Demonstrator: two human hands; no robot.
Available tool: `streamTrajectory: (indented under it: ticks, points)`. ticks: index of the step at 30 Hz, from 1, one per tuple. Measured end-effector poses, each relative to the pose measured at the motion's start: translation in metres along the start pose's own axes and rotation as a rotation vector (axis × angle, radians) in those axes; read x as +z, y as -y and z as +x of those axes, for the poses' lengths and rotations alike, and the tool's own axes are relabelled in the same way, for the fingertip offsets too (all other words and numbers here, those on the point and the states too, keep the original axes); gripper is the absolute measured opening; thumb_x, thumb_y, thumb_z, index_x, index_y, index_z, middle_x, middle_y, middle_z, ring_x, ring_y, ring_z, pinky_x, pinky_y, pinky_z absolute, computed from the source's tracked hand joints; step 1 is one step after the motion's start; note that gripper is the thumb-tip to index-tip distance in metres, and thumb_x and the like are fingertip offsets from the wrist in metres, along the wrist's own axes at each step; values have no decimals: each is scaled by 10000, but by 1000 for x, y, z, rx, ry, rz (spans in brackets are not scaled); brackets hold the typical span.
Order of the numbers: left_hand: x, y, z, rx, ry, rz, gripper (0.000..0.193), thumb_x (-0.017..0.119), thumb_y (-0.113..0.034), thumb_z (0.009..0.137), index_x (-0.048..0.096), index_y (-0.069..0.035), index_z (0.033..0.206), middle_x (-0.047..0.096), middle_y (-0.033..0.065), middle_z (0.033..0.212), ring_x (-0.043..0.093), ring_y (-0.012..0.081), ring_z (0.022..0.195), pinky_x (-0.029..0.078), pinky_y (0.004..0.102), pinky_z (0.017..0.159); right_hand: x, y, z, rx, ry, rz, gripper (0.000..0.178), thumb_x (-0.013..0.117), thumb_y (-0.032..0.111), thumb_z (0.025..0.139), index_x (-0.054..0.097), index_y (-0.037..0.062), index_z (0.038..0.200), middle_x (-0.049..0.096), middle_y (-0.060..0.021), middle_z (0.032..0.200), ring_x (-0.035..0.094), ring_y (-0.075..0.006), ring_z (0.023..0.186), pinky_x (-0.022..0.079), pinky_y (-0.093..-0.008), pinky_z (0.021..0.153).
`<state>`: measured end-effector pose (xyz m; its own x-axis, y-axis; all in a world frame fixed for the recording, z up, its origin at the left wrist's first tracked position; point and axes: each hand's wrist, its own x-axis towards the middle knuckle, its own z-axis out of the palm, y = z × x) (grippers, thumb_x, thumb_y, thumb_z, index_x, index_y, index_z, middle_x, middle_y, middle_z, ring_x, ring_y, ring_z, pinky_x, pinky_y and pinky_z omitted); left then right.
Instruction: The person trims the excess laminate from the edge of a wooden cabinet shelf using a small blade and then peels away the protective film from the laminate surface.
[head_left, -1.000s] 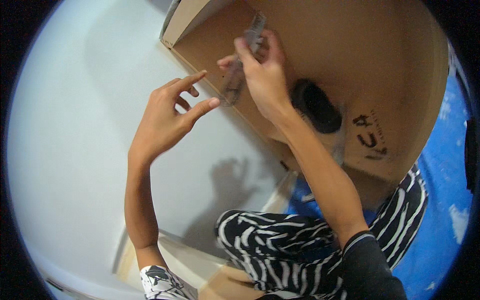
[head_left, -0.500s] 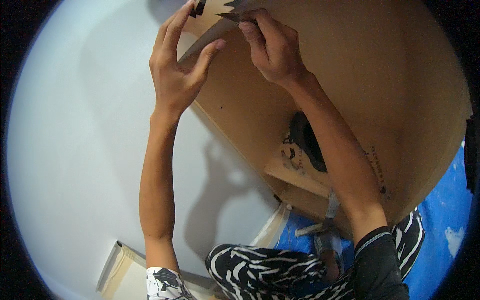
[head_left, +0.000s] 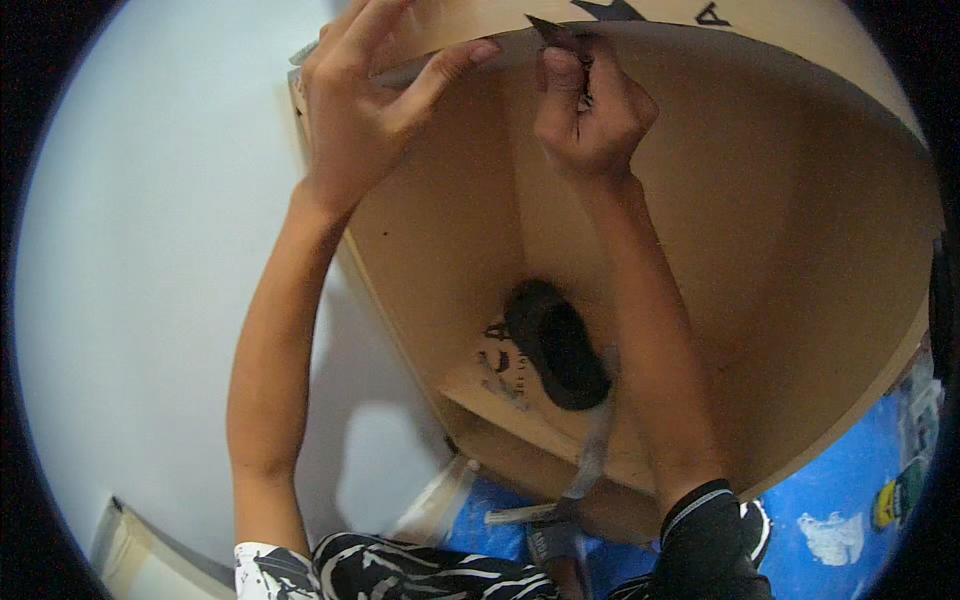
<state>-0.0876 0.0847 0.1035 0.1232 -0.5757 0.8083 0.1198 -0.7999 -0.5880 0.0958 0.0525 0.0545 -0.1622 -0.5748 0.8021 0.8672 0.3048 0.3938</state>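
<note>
At the top of the view, my right hand (head_left: 595, 105) is closed round a dark pointed blade (head_left: 550, 32). Its tip points up and left, and the rest is hidden in my fist. My left hand (head_left: 365, 120) is on the left side with thumb and fingers apart, some fingers reaching past the top of the picture. It lies against the rim of a large brown box-like cabinet (head_left: 430, 250), near its upper left corner. The blade is close to the cabinet's light wood top edge (head_left: 660, 20), which carries dark printed marks; whether it touches, I cannot tell.
Inside the cabinet is a dark oval shape (head_left: 555, 345), a hole or an object. A pale wall (head_left: 150, 250) rises at the left. Blue sheeting (head_left: 840, 480) with white smears covers the floor. A grey strap-like strip (head_left: 597, 440) hangs at the cabinet's lower edge.
My view has shifted, so the cabinet's top edge shows more. My right hand with the blade has moved right and slightly down in the picture. My left hand stays spread near the edge.
</note>
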Motion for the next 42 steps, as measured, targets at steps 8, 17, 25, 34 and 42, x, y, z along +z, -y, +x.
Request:
streamTrajectory:
  ticks: [8,17,25,34,42]
  points:
    - [-10,36,-30,-159,-59,-88,559,800,-213,767,578,-29,1247,643,140,1140,612,261,1053,482,370,919,8,4,8,15,-58,77,222,537,179,976,625,10,862,603,-26,606,567,-103,520,459,-252,492]
    - [-16,27,-30,-182,-49,-47,525,805,-144,743,594,-20,1208,666,113,1098,621,218,1025,483,343,915,24,4,-1,-121,90,-30,136,661,127,850,614,44,753,619,-122,620,601,-279,498,481,-356,476]
    - [-29,45,-34,-187,32,-108,537,810,-55,706,596,-16,1197,669,108,1092,614,197,1029,478,342,926,20,-8,-4,-28,-87,59,169,626,163,895,655,8,835,641,-99,635,628,-218,528,473,-299,484]
    - [-24,60,-47,-262,26,-132,501,770,2,715,590,3,1183,659,112,1088,605,200,1029,478,342,932,23,16,0,103,-60,203,427,418,362,1027,498,20,783,565,-61,573,459,-78,454,352,-207,426]
    - [-23,55,-44,-186,-7,-216,498,737,27,715,586,0,1188,661,108,1060,616,204,988,505,336,886,18,11,3,95,-45,111,464,428,392,1020,521,15,764,555,-53,549,458,-77,440,340,-209,417]
